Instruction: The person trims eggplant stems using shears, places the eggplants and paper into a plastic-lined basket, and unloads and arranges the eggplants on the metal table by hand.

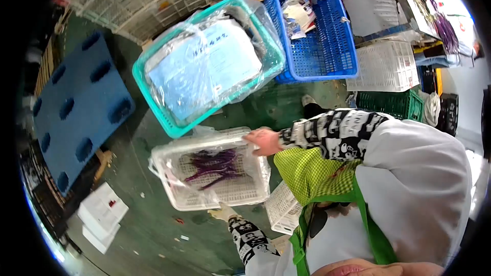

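Note:
A white basket (174, 197) lined with clear plastic stands on the green floor. Several long purple pods or stems (214, 165) lie inside it. My right hand (263, 142) is at the basket's upper right corner, its fingers over the rim and the plastic. At the lower rim is my left hand (222, 212), which looks pale or gloved, with the basket edge in its grip. Just above stands a teal basket (144, 84), holding a light blue labelled sheet (209, 59) under clear plastic.
A blue basket (317, 78) with packaging stands at the top. White crates (169, 5) line the back. A blue pallet (79, 105) lies left, near white papers (104, 212). White (387, 69) and green crates (391, 103) stand right, below a table with purple produce (446, 33).

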Available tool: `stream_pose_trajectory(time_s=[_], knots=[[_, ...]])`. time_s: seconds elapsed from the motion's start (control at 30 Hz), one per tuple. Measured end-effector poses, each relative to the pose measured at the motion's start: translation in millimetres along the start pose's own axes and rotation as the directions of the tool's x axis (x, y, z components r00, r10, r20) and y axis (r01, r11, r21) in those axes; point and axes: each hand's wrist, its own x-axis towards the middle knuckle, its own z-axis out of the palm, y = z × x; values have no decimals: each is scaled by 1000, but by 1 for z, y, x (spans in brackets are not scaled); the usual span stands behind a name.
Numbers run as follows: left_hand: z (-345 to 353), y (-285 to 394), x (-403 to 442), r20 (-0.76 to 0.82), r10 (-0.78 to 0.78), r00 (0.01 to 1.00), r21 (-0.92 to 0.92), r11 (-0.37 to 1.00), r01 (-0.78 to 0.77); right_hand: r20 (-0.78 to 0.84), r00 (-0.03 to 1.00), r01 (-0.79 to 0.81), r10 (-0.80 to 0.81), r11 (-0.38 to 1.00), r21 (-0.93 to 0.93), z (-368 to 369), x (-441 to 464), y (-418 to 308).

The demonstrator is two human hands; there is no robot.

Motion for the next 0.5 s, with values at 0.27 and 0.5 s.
stream_pose_trajectory(time_s=[0.27,0.5], knots=[[41,198,-76,-1,135,991,170,976,-133,-689,686,-365,235,930,-46,-182,-80,179],[117,399,-170,53,700,712,77,708,-702,-779,135,-580,612,687,438,-357,-47,371]])
